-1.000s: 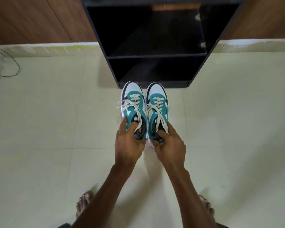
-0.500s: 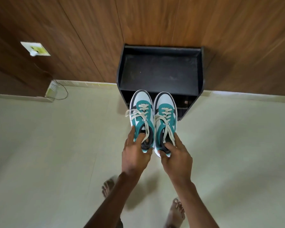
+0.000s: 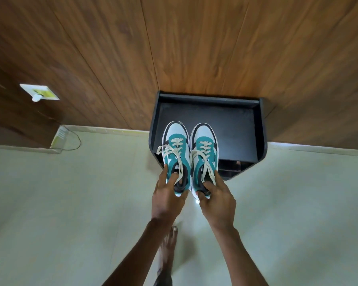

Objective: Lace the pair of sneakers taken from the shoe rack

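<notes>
We held the sneakers above the rack.

Over a bare foot, our left hand pinched the left sneaker and right hand the right sneaker, laces loose, above the black shoe rack against the wooden wall.

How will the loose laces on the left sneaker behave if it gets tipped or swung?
The laces look soft and floppy, so they'd probably swing freely. One loop hangs past the left sneaker side, likely to snag. The left hand grips only the heel, so the toe may dip.
</notes>
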